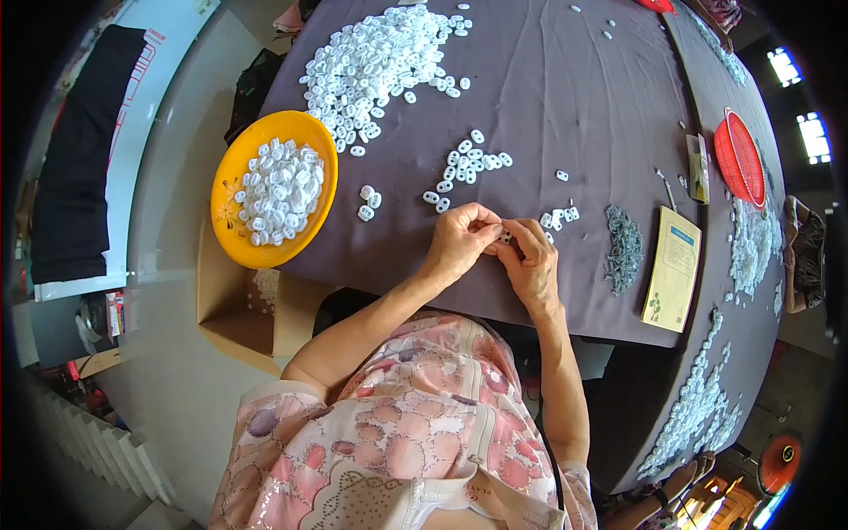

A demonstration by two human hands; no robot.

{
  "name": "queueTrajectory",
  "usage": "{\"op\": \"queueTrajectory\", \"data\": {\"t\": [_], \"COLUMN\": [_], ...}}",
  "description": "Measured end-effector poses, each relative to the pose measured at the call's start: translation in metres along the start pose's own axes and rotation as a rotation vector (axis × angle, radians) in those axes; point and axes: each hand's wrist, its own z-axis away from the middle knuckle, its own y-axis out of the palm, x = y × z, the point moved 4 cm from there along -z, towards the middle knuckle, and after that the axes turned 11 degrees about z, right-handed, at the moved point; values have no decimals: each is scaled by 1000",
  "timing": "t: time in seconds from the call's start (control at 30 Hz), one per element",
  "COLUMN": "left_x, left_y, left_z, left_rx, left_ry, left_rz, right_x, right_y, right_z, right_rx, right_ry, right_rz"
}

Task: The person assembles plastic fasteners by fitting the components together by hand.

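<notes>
I see the left hand (459, 243) and the right hand (533, 265) close together, near the edge of the table (565, 97) with its dark cloth. Their fingertips are pressed in tight, pinching one tiny piece (505, 236) between them (most of it is hidden by fingers). The tiny piece is just above the cloth or on it; I can't tell which. Past the hands is a bunch of white ones (468, 162) with little holes. A few more white bits (558, 217) lie right beside the right hand. Over to the left, a yellow bowl (231, 240) holds lots more, next to a big white heap (380, 57). A gray-green tangle (624, 252) and a yellow booklet (673, 269) lie to the right.
</notes>
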Motion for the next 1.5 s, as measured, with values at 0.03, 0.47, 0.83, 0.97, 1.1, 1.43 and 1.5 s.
{"op": "queueTrajectory", "data": {"t": [0.03, 0.47, 0.83, 0.97, 1.1, 1.43, 1.5], "left_x": [-2, 3, -3, -5, -4, 2, 1], "left_y": [1, -3, -3, -2, -2, 3, 4], "left_z": [0, -1, -3, -3, -2, 5, 5], "left_rx": [15, 27, 39, 63, 58, -35, 6], "left_ry": [23, -9, -73, -69, -148, -66, -74], "left_rz": [-57, -28, -19, -52, 3, 86, 68], "right_x": [0, -1, 0, -2, -3, -2, 0], "right_y": [0, 0, 1, 2, 3, 0, -6], "right_z": [1, 4, 5, 6, 6, 6, 6], "right_rx": [-7, -72, -75, -85, -69, -84, -71], "right_ry": [-6, -70, -93, -103, -124, -64, -62], "right_rz": [-10, 5, 30, 31, 43, -5, -27]}}
